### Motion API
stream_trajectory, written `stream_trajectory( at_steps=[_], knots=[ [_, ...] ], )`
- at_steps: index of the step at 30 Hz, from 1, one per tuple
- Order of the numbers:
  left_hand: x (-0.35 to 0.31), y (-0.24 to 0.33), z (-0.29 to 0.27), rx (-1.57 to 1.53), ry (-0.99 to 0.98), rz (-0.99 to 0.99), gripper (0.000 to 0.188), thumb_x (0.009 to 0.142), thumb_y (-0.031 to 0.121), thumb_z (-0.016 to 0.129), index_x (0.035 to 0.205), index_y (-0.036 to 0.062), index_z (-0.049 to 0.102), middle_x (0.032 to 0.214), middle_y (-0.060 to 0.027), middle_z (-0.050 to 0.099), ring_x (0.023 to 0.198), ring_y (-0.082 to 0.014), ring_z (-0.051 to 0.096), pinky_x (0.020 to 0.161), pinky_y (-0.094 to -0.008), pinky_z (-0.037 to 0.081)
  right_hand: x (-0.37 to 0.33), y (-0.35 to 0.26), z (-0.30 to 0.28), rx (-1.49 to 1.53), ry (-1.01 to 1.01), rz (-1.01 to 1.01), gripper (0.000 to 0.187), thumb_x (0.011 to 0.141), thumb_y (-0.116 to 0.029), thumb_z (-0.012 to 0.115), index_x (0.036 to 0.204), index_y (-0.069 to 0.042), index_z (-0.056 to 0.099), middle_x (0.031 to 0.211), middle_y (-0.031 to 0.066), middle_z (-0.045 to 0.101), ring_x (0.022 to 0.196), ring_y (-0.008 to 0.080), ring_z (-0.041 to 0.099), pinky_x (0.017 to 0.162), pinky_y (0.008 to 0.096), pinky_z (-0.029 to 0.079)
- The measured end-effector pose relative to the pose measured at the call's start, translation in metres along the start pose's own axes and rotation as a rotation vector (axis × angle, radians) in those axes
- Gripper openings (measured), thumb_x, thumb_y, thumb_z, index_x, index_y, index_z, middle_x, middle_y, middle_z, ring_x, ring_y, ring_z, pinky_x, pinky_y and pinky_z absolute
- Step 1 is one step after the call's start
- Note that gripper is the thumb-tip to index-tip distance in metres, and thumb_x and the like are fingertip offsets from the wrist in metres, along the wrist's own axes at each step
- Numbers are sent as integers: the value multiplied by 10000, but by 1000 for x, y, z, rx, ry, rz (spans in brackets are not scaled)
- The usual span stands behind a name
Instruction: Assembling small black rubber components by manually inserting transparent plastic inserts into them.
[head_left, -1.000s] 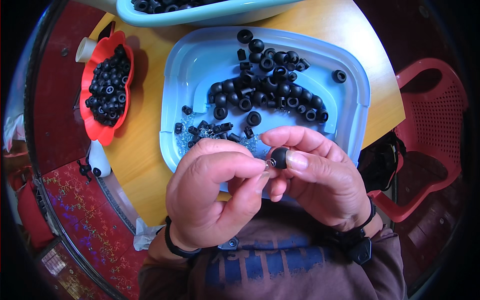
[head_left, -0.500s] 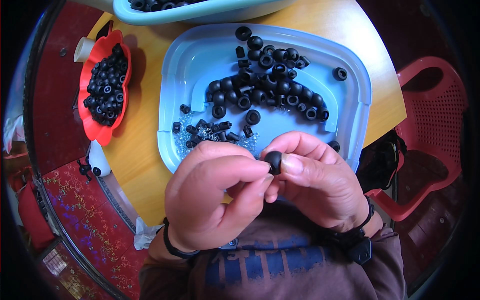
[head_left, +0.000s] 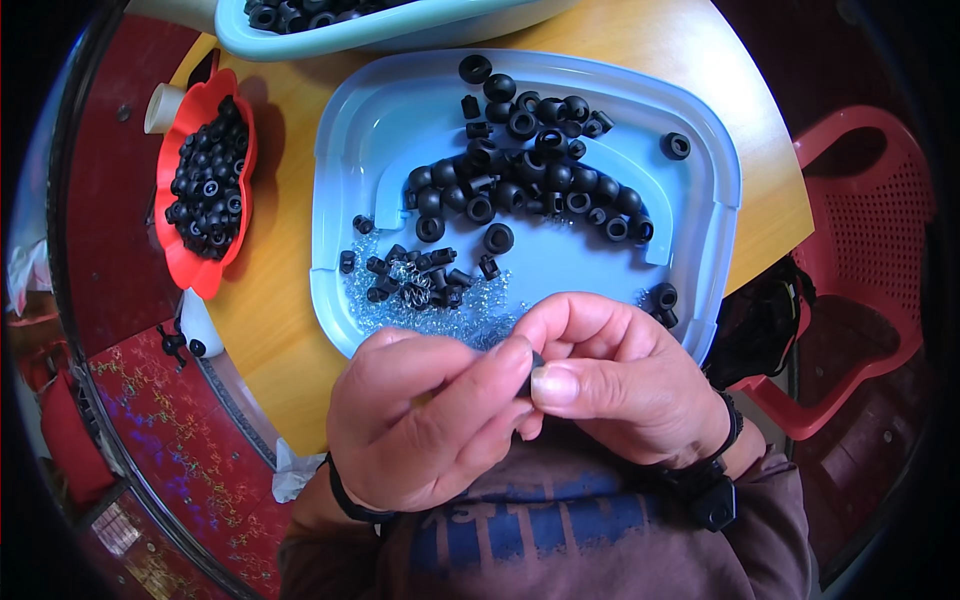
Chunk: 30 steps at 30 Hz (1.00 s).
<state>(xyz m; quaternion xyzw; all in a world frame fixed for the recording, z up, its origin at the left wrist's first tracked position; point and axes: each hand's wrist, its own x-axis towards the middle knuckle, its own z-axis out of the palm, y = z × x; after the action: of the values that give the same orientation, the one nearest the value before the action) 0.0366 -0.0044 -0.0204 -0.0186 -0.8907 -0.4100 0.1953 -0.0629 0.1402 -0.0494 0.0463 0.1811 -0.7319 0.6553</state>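
Observation:
In front of my chest, both hands meet over a small round black plastic piece [head_left: 537,376], mostly covered by fingers. My right hand [head_left: 625,390] pinches it between thumb and fingers. My left hand [head_left: 425,420] is closed, its fingertips pressed against the piece's left side; whether a smaller part sits between them is hidden. Just beyond lies a light blue tray [head_left: 600,255]. Inside it, black ball-shaped caps [head_left: 555,178] form a curved heap, while small black stems [head_left: 440,260] lie among a spread of tiny metal springs [head_left: 450,318].
A red scalloped bowl [head_left: 180,272] full of black pieces stands at the left of the wooden table [head_left: 275,340], beside a pale cup [head_left: 163,108]. Behind the tray is a light blue basin [head_left: 370,35] holding more black parts. A red plastic chair [head_left: 870,275] is at the right.
My hands have come down slightly toward my chest, uncovering more springs in the tray. The left fingers have closed over the black piece, which shows less than before.

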Motion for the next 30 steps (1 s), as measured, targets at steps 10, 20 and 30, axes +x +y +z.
stream_trajectory(
  at_steps=[10, 20, 30],
  knots=[
    [-5, 2, -6, -42, -115, 83, 403, 652, 8, 702, 1047, 0, 623, 854, -41, 550, 584, -135, 521, 500, -254, 388, -14, -10, -1, -188, -17, -17, 182, 852, -20, 591, 1028, -20, 548, 893, -16, 575, 827, 25, 525, 746, 177, 438],
    [60, -19, 12, 165, -249, 14, 208, 682, -12, 665, 886, 16, 632, 753, -97, 561, 651, -220, 536, 576, -298, 433, -25, -18, -11, -384, -181, -165, 174, 818, -33, 643, 964, -29, 548, 825, -55, 521, 734, 8, 447, 715, 169, 385],
    [74, -35, 37, 463, -391, 160, 207, 659, 40, 672, 840, 58, 572, 772, -64, 526, 646, -247, 531, 556, -346, 406, -24, -17, -14, -359, -188, -140, 166, 819, -47, 645, 950, -42, 543, 825, -63, 504, 719, 3, 420, 693, 163, 371]
  ],
)
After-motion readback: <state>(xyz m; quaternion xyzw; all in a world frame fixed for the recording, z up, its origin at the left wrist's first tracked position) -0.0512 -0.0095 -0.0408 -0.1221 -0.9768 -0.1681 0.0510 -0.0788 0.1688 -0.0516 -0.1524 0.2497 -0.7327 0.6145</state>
